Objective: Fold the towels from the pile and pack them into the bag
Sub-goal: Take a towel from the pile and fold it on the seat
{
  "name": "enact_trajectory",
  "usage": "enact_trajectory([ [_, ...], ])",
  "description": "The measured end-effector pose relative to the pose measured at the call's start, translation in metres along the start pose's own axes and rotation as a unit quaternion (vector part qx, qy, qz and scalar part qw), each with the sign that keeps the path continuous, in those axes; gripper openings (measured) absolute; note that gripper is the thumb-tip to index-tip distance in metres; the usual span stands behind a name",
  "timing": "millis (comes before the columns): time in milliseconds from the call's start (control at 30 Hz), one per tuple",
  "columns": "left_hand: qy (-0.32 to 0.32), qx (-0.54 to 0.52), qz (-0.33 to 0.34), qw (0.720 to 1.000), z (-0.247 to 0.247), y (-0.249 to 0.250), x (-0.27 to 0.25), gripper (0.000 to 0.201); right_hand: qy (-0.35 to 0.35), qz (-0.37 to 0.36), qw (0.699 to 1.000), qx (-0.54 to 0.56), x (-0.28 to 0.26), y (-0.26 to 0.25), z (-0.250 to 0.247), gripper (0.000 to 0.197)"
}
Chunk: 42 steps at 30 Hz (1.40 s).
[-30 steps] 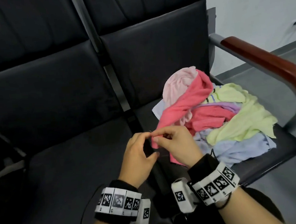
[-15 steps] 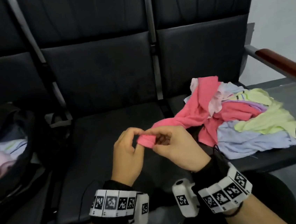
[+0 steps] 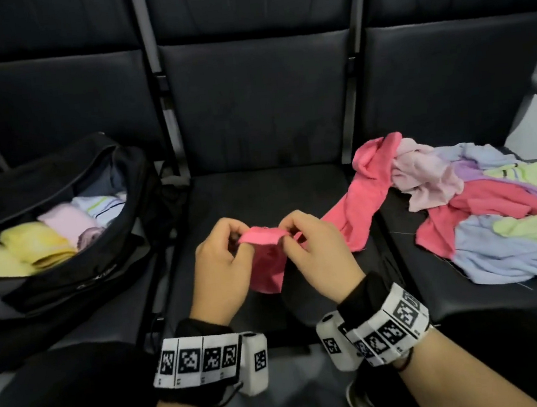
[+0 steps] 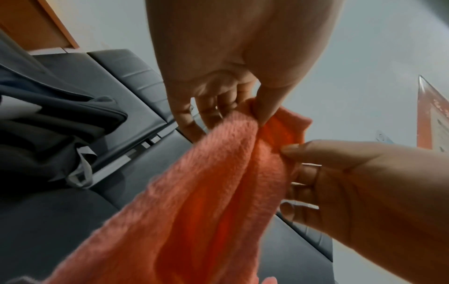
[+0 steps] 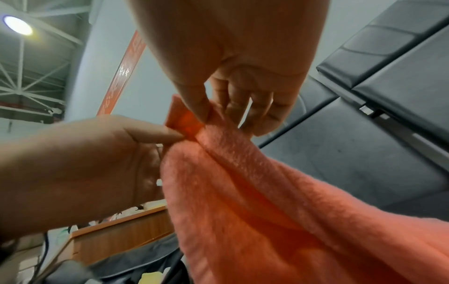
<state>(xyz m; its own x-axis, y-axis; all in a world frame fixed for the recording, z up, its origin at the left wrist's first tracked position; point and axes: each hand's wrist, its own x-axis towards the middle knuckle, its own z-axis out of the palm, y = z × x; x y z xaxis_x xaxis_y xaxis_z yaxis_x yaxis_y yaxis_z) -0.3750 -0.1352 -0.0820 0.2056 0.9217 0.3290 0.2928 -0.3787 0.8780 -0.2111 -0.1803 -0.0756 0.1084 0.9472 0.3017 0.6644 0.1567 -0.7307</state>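
Note:
Over the middle seat, both hands pinch one edge of a pink towel (image 3: 266, 256). My left hand (image 3: 238, 237) holds its left corner and my right hand (image 3: 286, 234) holds it a short way along. The towel's far end trails right onto the pile of towels (image 3: 493, 212) on the right seat. In the left wrist view, the left hand (image 4: 233, 119) and right hand (image 4: 291, 153) pinch the towel (image 4: 206, 201). The right wrist view shows the right hand (image 5: 218, 119) and left hand (image 5: 175, 137) on the towel (image 5: 243, 192). The open black bag (image 3: 70, 287) stands on the left seat.
Folded yellow, pale pink and white towels (image 3: 49, 239) lie inside the bag. The pile holds pink, pale pink, lime, lilac and light blue towels. The middle seat (image 3: 259, 191) shows dark and bare behind my hands. My dark-clothed knees fill the bottom of the head view.
The view has swung left, bringing the bag in. Both hands have drawn the pink towel's corner off the pile to the middle seat and spread slightly apart along its edge.

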Motion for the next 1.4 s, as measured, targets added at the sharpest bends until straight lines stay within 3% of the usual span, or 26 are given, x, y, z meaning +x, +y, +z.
enact_trajectory([
  [133,-0.052,-0.003,-0.025,0.998,-0.001,-0.004,-0.005,0.019,0.002,0.015,0.999,0.038,0.002,-0.001,0.003,0.010],
  [233,-0.099,-0.004,0.003,0.995,0.003,0.000,-0.006,0.019,-0.008,0.027,0.999,0.037,0.000,-0.001,0.003,0.012],
  [300,-0.097,0.010,0.023,0.995,0.005,0.002,-0.005,0.016,-0.007,0.025,0.999,0.032,-0.001,-0.001,0.003,0.011],
  [433,-0.043,0.016,0.040,0.998,0.006,0.003,-0.004,0.016,-0.018,0.003,0.999,0.036,-0.005,0.004,0.004,0.005],
  [567,0.031,-0.056,0.028,0.998,-0.003,0.003,0.000,0.012,-0.061,-0.001,0.998,-0.001,-0.014,0.023,0.011,0.009],
  [667,0.086,-0.098,0.031,0.991,-0.018,0.002,0.006,0.016,-0.047,0.006,0.999,-0.023,-0.017,0.041,0.008,0.008],
  [800,0.155,-0.155,0.037,0.975,-0.041,0.001,0.013,0.014,-0.052,0.001,0.990,-0.134,-0.015,0.055,-0.004,0.012],
  [967,0.213,-0.168,0.018,0.962,-0.059,-0.002,0.019,0.011,0.054,-0.001,0.977,-0.206,0.004,0.051,-0.040,0.022],
  [1133,0.227,-0.165,-0.019,0.960,-0.061,-0.003,0.022,0.006,0.171,-0.022,0.976,-0.131,0.024,0.022,-0.061,0.021],
  [1267,0.212,-0.125,-0.031,0.969,-0.061,-0.009,0.020,0.021,0.116,0.012,0.985,-0.131,0.022,0.018,-0.058,0.015],
  [1400,0.269,-0.115,-0.039,0.955,-0.066,-0.012,0.021,0.022,0.061,0.010,0.963,-0.261,0.017,0.031,-0.055,0.008],
])
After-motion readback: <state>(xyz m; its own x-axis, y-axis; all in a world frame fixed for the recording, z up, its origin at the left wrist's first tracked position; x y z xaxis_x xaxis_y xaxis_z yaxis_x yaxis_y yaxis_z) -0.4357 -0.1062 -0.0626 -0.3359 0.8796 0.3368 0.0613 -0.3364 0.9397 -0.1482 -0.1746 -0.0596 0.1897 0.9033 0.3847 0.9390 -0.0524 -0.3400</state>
